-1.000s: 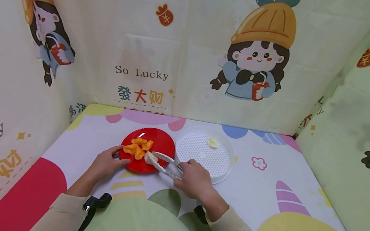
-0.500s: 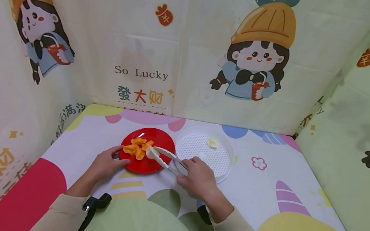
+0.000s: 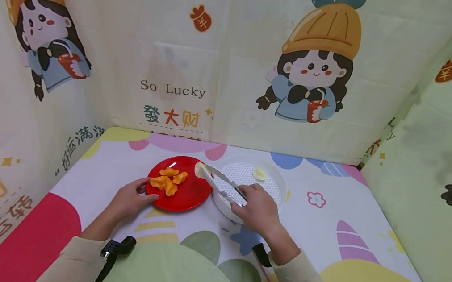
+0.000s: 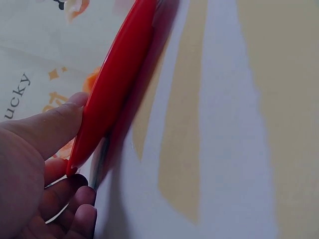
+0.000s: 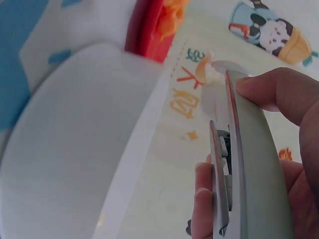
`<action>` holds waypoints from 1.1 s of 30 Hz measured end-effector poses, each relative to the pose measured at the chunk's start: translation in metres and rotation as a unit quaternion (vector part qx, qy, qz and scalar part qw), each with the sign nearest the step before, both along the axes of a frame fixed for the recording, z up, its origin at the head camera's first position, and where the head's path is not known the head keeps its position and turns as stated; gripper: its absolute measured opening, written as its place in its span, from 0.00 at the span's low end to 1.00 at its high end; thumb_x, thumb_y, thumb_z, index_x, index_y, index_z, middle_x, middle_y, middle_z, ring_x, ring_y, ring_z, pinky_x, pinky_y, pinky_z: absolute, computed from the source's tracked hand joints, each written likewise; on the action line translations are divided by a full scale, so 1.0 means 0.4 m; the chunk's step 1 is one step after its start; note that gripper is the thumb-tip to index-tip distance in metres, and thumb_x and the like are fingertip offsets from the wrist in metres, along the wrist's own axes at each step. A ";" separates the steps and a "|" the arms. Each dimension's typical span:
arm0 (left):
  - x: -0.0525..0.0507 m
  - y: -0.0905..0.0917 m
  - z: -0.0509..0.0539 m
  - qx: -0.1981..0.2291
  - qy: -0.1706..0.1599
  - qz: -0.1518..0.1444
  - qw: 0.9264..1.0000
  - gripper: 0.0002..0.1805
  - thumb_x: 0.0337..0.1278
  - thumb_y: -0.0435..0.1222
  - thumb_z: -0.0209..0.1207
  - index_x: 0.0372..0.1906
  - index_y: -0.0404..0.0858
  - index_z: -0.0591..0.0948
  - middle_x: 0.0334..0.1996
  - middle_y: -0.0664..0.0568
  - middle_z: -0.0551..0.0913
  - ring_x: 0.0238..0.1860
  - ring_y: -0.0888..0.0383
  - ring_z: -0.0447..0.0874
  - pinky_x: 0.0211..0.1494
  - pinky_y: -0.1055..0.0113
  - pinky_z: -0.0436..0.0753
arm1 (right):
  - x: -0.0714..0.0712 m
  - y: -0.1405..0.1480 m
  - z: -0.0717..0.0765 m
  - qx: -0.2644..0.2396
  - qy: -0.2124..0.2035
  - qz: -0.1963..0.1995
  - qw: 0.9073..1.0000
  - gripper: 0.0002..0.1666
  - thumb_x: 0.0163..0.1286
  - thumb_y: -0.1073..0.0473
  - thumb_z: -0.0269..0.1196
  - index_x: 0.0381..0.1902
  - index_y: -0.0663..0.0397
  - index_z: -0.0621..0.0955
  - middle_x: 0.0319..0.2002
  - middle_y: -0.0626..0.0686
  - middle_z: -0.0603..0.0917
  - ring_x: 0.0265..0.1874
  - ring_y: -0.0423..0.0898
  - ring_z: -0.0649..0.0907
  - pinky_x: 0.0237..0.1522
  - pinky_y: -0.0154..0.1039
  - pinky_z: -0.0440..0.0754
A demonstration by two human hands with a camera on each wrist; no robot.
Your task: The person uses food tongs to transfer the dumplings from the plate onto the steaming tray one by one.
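Observation:
Near the middle of the table in the head view, a red plate (image 3: 193, 195) carries several orange dumplings (image 3: 164, 183). My left hand (image 3: 132, 199) pinches the plate's left rim; in the left wrist view the thumb (image 4: 55, 122) is at the rim and fingers curl around the edge. My right hand (image 3: 258, 209) grips a pair of tongs (image 3: 222, 179). Between the tongs' tips is a whitish dumpling (image 3: 201, 171), raised above the plate's right side. A white perforated steamer tray (image 3: 281, 195) stands right beside the plate, with one pale dumpling (image 3: 260, 174) in it.
A patterned cloth (image 3: 302, 237) covers the table. Printed fabric walls (image 3: 241, 61) enclose the back and both sides. Black wrist straps (image 3: 117, 247) are on both arms.
My right hand has moved right and up with the tongs, lifting the whitish dumpling away from the orange ones toward the steamer tray. The left hand and plate have stayed nearly still.

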State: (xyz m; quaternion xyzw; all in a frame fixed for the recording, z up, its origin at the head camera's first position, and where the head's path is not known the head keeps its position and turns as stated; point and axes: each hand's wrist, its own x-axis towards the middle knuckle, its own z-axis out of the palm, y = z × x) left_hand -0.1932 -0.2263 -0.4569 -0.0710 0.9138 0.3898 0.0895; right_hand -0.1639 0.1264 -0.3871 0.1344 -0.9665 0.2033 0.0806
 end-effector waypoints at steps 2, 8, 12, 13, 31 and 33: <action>0.000 0.000 0.000 -0.001 0.000 0.000 1.000 0.48 0.55 0.49 0.70 0.75 0.33 0.62 0.61 0.29 0.70 0.61 0.34 0.66 0.51 0.50 0.84 | -0.009 0.014 -0.001 -0.005 0.001 -0.008 1.000 0.28 0.62 0.49 0.68 0.57 0.57 0.83 0.48 0.57 0.83 0.43 0.51 0.82 0.40 0.49 0.83; 0.000 0.000 0.001 -0.003 -0.006 0.002 1.000 0.48 0.55 0.48 0.70 0.75 0.32 0.62 0.62 0.29 0.70 0.62 0.33 0.66 0.50 0.51 0.85 | -0.038 0.065 0.000 -0.015 -0.003 -0.044 0.999 0.30 0.62 0.49 0.68 0.59 0.59 0.82 0.51 0.61 0.82 0.44 0.55 0.82 0.42 0.54 0.82; 0.000 0.000 0.002 -0.003 -0.007 0.001 1.000 0.48 0.56 0.48 0.70 0.75 0.32 0.62 0.62 0.28 0.70 0.62 0.33 0.66 0.50 0.51 0.85 | -0.056 0.098 0.003 -0.015 -0.020 -0.073 0.997 0.32 0.63 0.50 0.67 0.61 0.61 0.80 0.53 0.63 0.81 0.45 0.58 0.82 0.45 0.56 0.82; 0.000 0.001 0.002 -0.003 -0.006 0.001 1.000 0.48 0.56 0.48 0.70 0.75 0.32 0.62 0.62 0.28 0.70 0.62 0.33 0.66 0.50 0.51 0.85 | -0.060 0.105 0.004 -0.015 -0.026 -0.080 0.996 0.32 0.63 0.50 0.67 0.61 0.61 0.80 0.54 0.64 0.80 0.45 0.58 0.81 0.45 0.57 0.82; -0.004 0.003 -0.004 -0.001 -0.004 0.004 1.000 0.48 0.56 0.48 0.70 0.76 0.32 0.61 0.63 0.28 0.70 0.63 0.32 0.65 0.49 0.51 0.85 | -0.113 0.201 -0.038 0.007 -0.061 -0.122 0.991 0.32 0.65 0.50 0.62 0.61 0.68 0.78 0.51 0.68 0.80 0.45 0.61 0.80 0.48 0.59 0.79; -0.005 0.003 -0.005 -0.001 -0.005 0.006 1.000 0.48 0.56 0.48 0.70 0.76 0.32 0.61 0.63 0.28 0.70 0.64 0.32 0.64 0.49 0.52 0.86 | -0.115 0.202 -0.043 0.013 -0.065 -0.123 0.990 0.32 0.65 0.50 0.62 0.60 0.68 0.78 0.50 0.68 0.81 0.44 0.60 0.80 0.47 0.59 0.80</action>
